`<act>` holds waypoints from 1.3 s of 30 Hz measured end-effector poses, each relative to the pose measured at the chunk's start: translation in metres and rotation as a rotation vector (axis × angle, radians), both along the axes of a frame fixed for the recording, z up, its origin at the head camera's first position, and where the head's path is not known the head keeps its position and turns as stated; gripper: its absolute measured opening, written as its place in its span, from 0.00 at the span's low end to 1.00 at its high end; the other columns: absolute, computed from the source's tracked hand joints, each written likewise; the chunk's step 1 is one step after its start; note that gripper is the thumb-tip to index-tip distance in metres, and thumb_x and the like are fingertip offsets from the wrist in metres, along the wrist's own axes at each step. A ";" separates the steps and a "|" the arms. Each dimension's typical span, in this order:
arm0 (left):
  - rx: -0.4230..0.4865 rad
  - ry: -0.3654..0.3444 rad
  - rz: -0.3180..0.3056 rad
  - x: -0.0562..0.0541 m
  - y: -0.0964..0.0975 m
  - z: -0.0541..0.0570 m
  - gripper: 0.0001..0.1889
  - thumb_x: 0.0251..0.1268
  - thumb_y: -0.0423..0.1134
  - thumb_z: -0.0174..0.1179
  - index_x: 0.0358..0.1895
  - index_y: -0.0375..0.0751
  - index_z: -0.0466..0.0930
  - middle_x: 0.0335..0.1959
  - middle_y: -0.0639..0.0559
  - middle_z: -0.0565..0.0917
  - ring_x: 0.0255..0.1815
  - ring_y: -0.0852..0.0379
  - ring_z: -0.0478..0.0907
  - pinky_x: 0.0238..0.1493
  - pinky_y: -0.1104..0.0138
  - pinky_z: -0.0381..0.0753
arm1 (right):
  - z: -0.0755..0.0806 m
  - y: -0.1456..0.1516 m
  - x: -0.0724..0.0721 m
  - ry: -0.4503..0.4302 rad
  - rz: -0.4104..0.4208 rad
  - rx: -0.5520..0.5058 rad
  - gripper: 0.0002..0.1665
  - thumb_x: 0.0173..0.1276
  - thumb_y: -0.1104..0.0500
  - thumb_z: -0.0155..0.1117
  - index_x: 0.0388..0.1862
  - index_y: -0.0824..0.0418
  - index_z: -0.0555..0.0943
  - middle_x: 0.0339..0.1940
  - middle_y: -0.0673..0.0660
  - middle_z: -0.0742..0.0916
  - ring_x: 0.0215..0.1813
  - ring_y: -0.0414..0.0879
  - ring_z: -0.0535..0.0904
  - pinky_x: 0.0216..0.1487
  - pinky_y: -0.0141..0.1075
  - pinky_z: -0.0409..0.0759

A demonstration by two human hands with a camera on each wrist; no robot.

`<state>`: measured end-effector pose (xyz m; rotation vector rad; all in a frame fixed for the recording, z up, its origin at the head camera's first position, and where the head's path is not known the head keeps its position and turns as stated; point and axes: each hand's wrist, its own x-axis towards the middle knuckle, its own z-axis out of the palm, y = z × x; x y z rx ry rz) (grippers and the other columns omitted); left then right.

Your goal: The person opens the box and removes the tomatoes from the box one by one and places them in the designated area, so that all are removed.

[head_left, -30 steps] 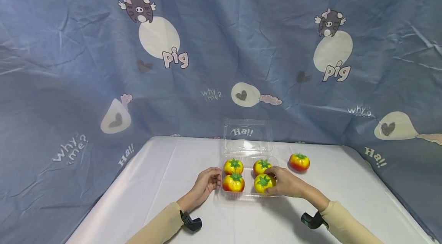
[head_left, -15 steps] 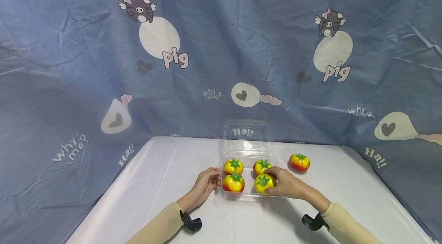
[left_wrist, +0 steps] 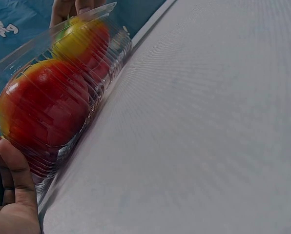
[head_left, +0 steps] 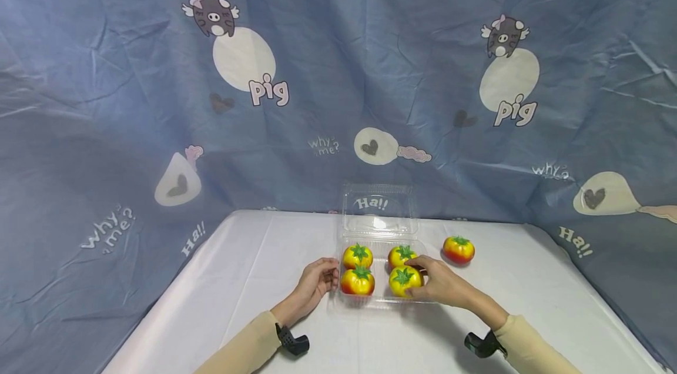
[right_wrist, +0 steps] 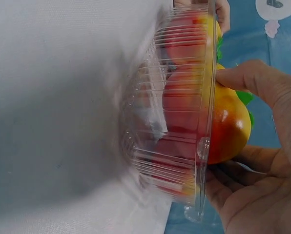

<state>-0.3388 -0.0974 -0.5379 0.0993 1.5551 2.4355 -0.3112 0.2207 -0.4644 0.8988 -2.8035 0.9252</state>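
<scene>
A clear plastic clamshell container stands on the table with its lid raised at the back. Inside, two yellow-red tomatoes with green leafy tops are on the left side and two on the right. My right hand grips the front right tomato between thumb and fingers. In the right wrist view, this tomato sits partly above the container's rim. My left hand rests its loosely bent fingers against the container's left wall; in the left wrist view, the fingertips touch the plastic.
One more tomato lies on the table to the right of the container. A white cloth covers the table. Behind it hangs a blue printed curtain.
Almost nothing differs. My right wrist has shifted very slightly, while the right hand keeps its grip on the front right tomato. The left hand stays at the container's side.
</scene>
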 end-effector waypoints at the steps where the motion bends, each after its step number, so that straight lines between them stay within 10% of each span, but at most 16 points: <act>1: 0.000 0.002 -0.002 0.000 0.000 0.000 0.03 0.66 0.36 0.55 0.37 0.41 0.72 0.26 0.53 0.76 0.25 0.59 0.71 0.29 0.70 0.73 | 0.000 0.000 0.000 -0.005 0.002 -0.003 0.35 0.49 0.51 0.75 0.53 0.67 0.78 0.47 0.57 0.85 0.49 0.50 0.83 0.50 0.38 0.81; 39: -0.016 0.016 -0.012 0.001 0.000 0.001 0.03 0.67 0.36 0.53 0.36 0.41 0.73 0.26 0.54 0.76 0.26 0.60 0.71 0.29 0.70 0.73 | 0.004 0.002 0.001 -0.153 -0.022 -0.208 0.34 0.54 0.55 0.73 0.58 0.68 0.76 0.53 0.63 0.83 0.53 0.52 0.80 0.53 0.40 0.80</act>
